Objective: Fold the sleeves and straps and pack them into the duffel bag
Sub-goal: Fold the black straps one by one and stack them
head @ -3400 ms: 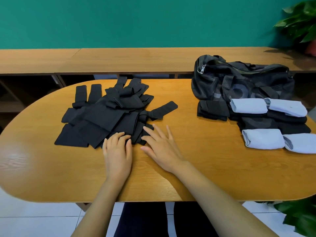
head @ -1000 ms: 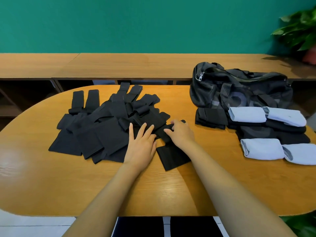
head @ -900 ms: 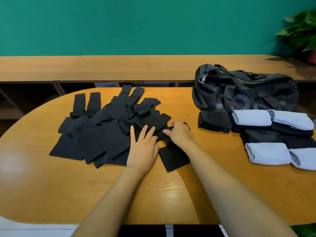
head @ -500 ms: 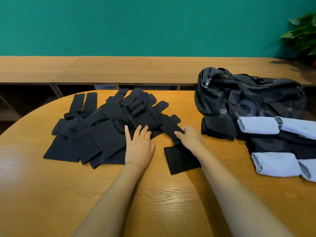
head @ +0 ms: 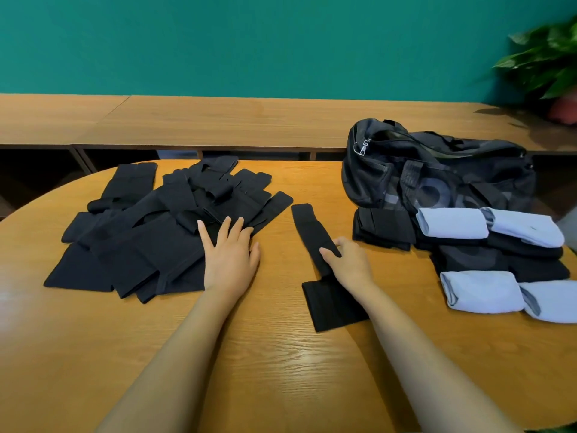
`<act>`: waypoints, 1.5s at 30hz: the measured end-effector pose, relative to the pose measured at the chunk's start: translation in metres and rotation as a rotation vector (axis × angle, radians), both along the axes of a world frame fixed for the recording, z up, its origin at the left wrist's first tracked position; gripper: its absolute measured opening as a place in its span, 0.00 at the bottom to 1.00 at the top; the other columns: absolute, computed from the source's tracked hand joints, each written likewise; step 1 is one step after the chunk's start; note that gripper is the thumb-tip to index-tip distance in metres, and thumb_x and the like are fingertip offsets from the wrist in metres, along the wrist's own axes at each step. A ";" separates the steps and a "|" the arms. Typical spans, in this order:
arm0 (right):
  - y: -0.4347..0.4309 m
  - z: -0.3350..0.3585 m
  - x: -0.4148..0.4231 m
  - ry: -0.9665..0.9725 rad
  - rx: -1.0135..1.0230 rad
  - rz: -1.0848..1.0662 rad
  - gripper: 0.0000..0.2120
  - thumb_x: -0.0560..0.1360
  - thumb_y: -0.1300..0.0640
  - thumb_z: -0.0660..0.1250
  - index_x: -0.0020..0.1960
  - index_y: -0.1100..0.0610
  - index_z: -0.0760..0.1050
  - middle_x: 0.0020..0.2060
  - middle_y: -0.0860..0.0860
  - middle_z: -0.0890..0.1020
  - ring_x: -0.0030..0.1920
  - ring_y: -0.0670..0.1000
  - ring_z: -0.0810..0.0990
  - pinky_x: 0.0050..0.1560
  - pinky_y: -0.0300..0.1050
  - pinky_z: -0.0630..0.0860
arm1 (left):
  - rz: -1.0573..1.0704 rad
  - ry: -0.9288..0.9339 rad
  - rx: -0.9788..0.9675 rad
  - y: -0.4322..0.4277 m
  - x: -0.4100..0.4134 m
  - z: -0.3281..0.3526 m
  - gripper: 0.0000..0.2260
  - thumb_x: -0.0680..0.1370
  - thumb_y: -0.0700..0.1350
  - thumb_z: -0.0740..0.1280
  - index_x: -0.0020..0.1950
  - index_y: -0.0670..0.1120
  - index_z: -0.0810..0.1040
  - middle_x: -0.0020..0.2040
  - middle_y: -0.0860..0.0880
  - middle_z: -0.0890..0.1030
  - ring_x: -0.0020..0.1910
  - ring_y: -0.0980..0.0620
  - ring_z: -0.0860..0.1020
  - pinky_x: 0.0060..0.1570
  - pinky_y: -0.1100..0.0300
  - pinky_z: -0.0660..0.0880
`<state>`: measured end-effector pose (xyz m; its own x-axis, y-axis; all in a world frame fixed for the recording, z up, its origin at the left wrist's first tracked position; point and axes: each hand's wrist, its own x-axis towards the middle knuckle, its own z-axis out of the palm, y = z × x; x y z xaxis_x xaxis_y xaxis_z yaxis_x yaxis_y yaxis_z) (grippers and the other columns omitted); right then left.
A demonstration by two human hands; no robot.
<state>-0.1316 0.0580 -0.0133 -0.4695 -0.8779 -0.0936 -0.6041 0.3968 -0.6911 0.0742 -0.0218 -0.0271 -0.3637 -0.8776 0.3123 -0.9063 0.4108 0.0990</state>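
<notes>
The right hand [head: 349,260] pinches a single black strap [head: 312,232] at its narrow middle, thumb laid across the top and fingers curled against the far edge. This strap lies on the table [head: 281,370] by itself, apart from the other black pieces. It runs from a rounded end on the far side toward a wider, flat rectangular end near the right forearm.

The left hand [head: 229,254] lies palm down with its fingers spread and straight, pressing on the near right edge of a loose pile of black sleeves and straps [head: 150,239]. The pile covers the left half of the table, its pieces overlapping at many angles, some flat and some doubled over.

To the right of the lone strap, a stack of folded black pieces [head: 382,228] sits just in front of the black duffel bag [head: 437,179]. The bag stands at the far right of the table, slumped, with a metal zip pull showing at its left end. Whether its top is open cannot be told. Beside the stack lie four rolled light-blue sleeves, two in a far row [head: 452,221] and two in a near row [head: 480,292], with more folded black fabric [head: 499,260] between the rows.

Behind the table a low wooden sideboard [head: 218,120] runs along a teal wall [head: 249,42], and a leafy plant [head: 543,57] stands at its right end.
</notes>
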 end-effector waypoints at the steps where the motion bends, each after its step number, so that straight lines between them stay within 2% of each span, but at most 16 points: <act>1: 0.000 0.001 0.003 -0.058 -0.022 -0.012 0.11 0.81 0.51 0.63 0.61 0.55 0.73 0.49 0.46 0.75 0.50 0.47 0.73 0.46 0.43 0.69 | -0.033 0.039 -0.023 0.004 0.001 0.001 0.18 0.82 0.53 0.57 0.68 0.48 0.76 0.72 0.48 0.72 0.76 0.46 0.62 0.72 0.39 0.32; 4: 0.001 0.005 0.011 -0.118 -0.048 0.015 0.17 0.82 0.51 0.63 0.68 0.56 0.70 0.58 0.50 0.78 0.54 0.47 0.74 0.51 0.42 0.70 | -0.154 0.129 -0.047 0.027 -0.001 0.002 0.18 0.81 0.52 0.57 0.67 0.47 0.76 0.71 0.48 0.73 0.75 0.48 0.64 0.73 0.41 0.33; 6: 0.010 0.004 0.010 0.001 -0.075 0.060 0.21 0.81 0.50 0.62 0.72 0.54 0.66 0.64 0.51 0.77 0.63 0.51 0.74 0.61 0.48 0.71 | -0.259 0.163 -0.003 0.051 -0.005 0.003 0.21 0.82 0.55 0.53 0.68 0.49 0.75 0.72 0.50 0.72 0.75 0.51 0.63 0.74 0.43 0.33; 8: 0.027 0.003 0.007 0.170 -0.126 0.128 0.23 0.82 0.47 0.60 0.74 0.51 0.64 0.67 0.47 0.73 0.68 0.51 0.69 0.68 0.52 0.65 | -0.387 0.153 0.068 0.075 -0.007 0.004 0.24 0.81 0.60 0.50 0.71 0.52 0.72 0.74 0.54 0.69 0.76 0.56 0.59 0.74 0.43 0.33; 11: 0.058 -0.001 -0.001 0.441 -0.192 0.294 0.22 0.82 0.43 0.54 0.74 0.48 0.66 0.70 0.44 0.71 0.73 0.47 0.62 0.72 0.48 0.55 | -0.521 0.082 0.220 0.101 -0.007 0.000 0.28 0.79 0.66 0.53 0.76 0.55 0.64 0.77 0.58 0.61 0.78 0.60 0.51 0.74 0.43 0.31; 13: 0.076 -0.008 -0.005 0.553 -0.205 0.395 0.24 0.82 0.39 0.49 0.72 0.47 0.69 0.71 0.43 0.71 0.75 0.47 0.60 0.76 0.52 0.51 | -0.516 0.051 0.245 0.106 -0.005 -0.003 0.30 0.78 0.68 0.54 0.78 0.56 0.60 0.78 0.59 0.57 0.77 0.61 0.48 0.73 0.43 0.30; 16: 0.094 -0.021 -0.008 0.631 -0.213 0.464 0.27 0.82 0.38 0.44 0.69 0.47 0.74 0.72 0.45 0.71 0.75 0.49 0.61 0.76 0.55 0.49 | -0.477 0.064 0.233 0.104 0.000 -0.006 0.30 0.78 0.67 0.54 0.77 0.57 0.60 0.78 0.60 0.57 0.77 0.62 0.48 0.73 0.45 0.29; 19: 0.101 -0.026 -0.004 0.664 -0.225 0.470 0.28 0.82 0.38 0.45 0.67 0.47 0.76 0.72 0.46 0.71 0.75 0.50 0.62 0.75 0.52 0.46 | -0.464 0.140 0.210 0.102 0.007 -0.010 0.28 0.79 0.66 0.53 0.75 0.55 0.66 0.77 0.59 0.62 0.77 0.63 0.51 0.74 0.48 0.31; 22: 0.101 -0.026 -0.004 0.645 -0.245 0.479 0.29 0.80 0.34 0.47 0.66 0.48 0.77 0.72 0.45 0.71 0.75 0.48 0.61 0.76 0.51 0.47 | -0.445 0.275 0.122 0.101 0.008 -0.015 0.27 0.80 0.65 0.50 0.67 0.51 0.77 0.70 0.55 0.74 0.73 0.61 0.62 0.76 0.50 0.37; 27: 0.104 -0.027 -0.008 0.563 -0.316 0.475 0.32 0.76 0.30 0.52 0.68 0.48 0.75 0.69 0.44 0.74 0.74 0.46 0.63 0.77 0.53 0.52 | -0.453 0.341 0.069 0.101 0.009 -0.015 0.25 0.81 0.62 0.52 0.60 0.49 0.82 0.62 0.53 0.81 0.67 0.58 0.73 0.77 0.51 0.41; 32: 0.104 -0.030 -0.008 0.573 -0.371 0.440 0.26 0.76 0.35 0.59 0.65 0.51 0.77 0.65 0.45 0.78 0.71 0.47 0.68 0.75 0.54 0.56 | -0.479 0.412 0.099 0.104 0.011 -0.012 0.26 0.82 0.62 0.50 0.59 0.49 0.82 0.59 0.54 0.82 0.64 0.60 0.75 0.77 0.50 0.44; 35: 0.103 -0.032 -0.008 0.563 -0.421 0.421 0.17 0.75 0.48 0.69 0.61 0.52 0.80 0.61 0.46 0.81 0.67 0.49 0.73 0.75 0.51 0.56 | -0.487 0.450 0.129 0.105 0.012 -0.011 0.27 0.81 0.64 0.50 0.60 0.50 0.82 0.59 0.55 0.82 0.63 0.59 0.76 0.77 0.54 0.45; 37: 0.104 -0.033 -0.009 0.552 -0.434 0.412 0.15 0.73 0.55 0.73 0.60 0.53 0.81 0.58 0.47 0.82 0.64 0.49 0.75 0.74 0.51 0.57 | -0.500 0.450 0.130 0.106 0.012 -0.009 0.28 0.79 0.67 0.52 0.61 0.49 0.81 0.59 0.54 0.82 0.62 0.60 0.76 0.77 0.54 0.46; 39: 0.105 -0.033 -0.010 0.548 -0.447 0.405 0.16 0.72 0.59 0.74 0.59 0.53 0.81 0.56 0.47 0.83 0.62 0.49 0.77 0.73 0.49 0.56 | -0.506 0.445 0.136 0.107 0.012 -0.008 0.30 0.75 0.70 0.56 0.62 0.49 0.80 0.59 0.54 0.82 0.62 0.61 0.76 0.77 0.55 0.46; 42: 0.106 -0.030 -0.010 0.548 -0.493 0.390 0.13 0.73 0.57 0.72 0.57 0.54 0.82 0.52 0.48 0.84 0.58 0.49 0.78 0.72 0.47 0.56 | -0.514 0.420 0.107 0.107 0.012 -0.007 0.30 0.73 0.69 0.62 0.62 0.48 0.80 0.59 0.54 0.82 0.61 0.61 0.76 0.77 0.54 0.49; 45: 0.108 -0.026 -0.007 0.524 -0.560 0.345 0.13 0.75 0.50 0.66 0.54 0.54 0.82 0.47 0.48 0.84 0.54 0.47 0.78 0.72 0.51 0.59 | -0.527 0.388 0.058 0.107 0.012 -0.009 0.21 0.77 0.61 0.63 0.61 0.50 0.81 0.57 0.55 0.83 0.58 0.60 0.78 0.76 0.55 0.53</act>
<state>-0.1391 0.1660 -0.0395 -0.0278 -0.8319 0.5542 -0.9264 -0.1868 -0.3268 0.0859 0.0849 -0.0361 -0.6201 -0.6322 0.4645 -0.4795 0.7740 0.4134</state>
